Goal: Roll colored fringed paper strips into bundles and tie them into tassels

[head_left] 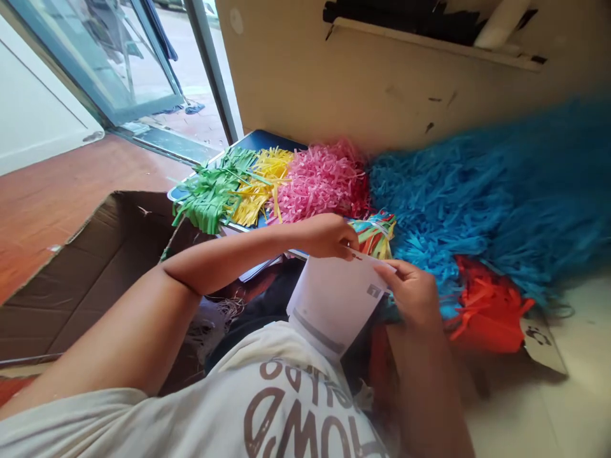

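Observation:
A white sheet of paper [329,289] with small printed marks and a grey band hangs between my hands, in front of my shirt. My left hand [324,235] is curled over its top edge, fingers closed on it. At the top right corner, my right hand [413,286] pinches the same sheet between thumb and fingers. Just beyond the paper lies a bundle of multicoloured paper strips [379,232], partly hidden by the sheet and my left hand. Pink shredded paper [317,181] is heaped behind my left hand, and blue shredded paper [429,210] beyond my right.
Yellow strips [260,184] and green strips [212,191] lie on a blue-topped table [274,141] against the wall. Red paper [491,312] sits at the right. An open cardboard box [95,267] stands at the left. A glass door [138,63] is open at the back left.

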A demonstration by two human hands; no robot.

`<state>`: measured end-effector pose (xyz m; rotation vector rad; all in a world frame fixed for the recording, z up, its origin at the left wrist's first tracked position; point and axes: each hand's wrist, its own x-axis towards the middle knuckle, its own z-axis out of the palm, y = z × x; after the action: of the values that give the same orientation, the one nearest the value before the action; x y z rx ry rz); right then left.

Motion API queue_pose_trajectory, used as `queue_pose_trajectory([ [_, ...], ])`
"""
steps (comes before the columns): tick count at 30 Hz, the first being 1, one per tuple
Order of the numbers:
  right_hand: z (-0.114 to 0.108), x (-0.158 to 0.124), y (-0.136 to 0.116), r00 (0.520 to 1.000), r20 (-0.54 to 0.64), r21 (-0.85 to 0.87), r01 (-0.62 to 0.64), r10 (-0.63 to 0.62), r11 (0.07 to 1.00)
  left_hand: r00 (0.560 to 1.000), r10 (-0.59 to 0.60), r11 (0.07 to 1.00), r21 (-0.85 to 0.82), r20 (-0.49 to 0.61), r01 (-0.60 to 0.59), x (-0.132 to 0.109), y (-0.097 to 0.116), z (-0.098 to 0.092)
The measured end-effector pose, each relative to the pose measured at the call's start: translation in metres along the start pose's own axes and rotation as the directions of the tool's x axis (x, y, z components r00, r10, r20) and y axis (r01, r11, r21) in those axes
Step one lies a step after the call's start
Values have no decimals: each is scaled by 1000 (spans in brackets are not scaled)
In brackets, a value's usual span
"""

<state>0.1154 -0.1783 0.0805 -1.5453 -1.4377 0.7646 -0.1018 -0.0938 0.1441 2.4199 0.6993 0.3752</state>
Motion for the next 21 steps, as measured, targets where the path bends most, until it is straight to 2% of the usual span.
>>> queue_pose_trajectory([
  [2,2,-2,21,997,31,36,-74,73,997,996,-72,984,-168,-47,63,0,-18,17],
  [3,2,-3,31,994,-2,61,-105,106,993,989,-119,952,-292,-82,91,-1,-26,26],
  [5,-1,-1,50,980,-112,132,-149,164,980,967,-223,812,-572,-126,113,-7,-38,43],
  [7,-6,3,65,959,-185,200,-176,213,964,944,-310,610,-785,-112,107,-13,-43,57],
  [9,-13,6,76,948,-218,239,-180,233,954,932,-354,464,-880,-76,104,-18,-42,65],
  [10,-17,8,78,946,-233,239,-171,228,956,928,-366,438,-893,-76,100,-20,-40,66],
  [13,-29,11,73,959,-244,130,-112,141,985,921,-364,495,-867,-141,63,-23,-32,65],
  [16,-39,13,49,999,-45,-121,-21,15,992,933,-296,600,-800,-206,14,-25,-23,62],
  [18,-41,13,30,992,123,-236,60,-32,970,941,-240,681,-732,-238,-12,-26,-19,67],
  [20,-39,11,15,976,211,-265,109,-53,958,918,-224,744,-666,-328,-56,-28,-14,78],
  [21,-37,10,11,973,222,-257,116,-58,959,885,-231,765,-638,-404,-92,-30,-13,84],
])
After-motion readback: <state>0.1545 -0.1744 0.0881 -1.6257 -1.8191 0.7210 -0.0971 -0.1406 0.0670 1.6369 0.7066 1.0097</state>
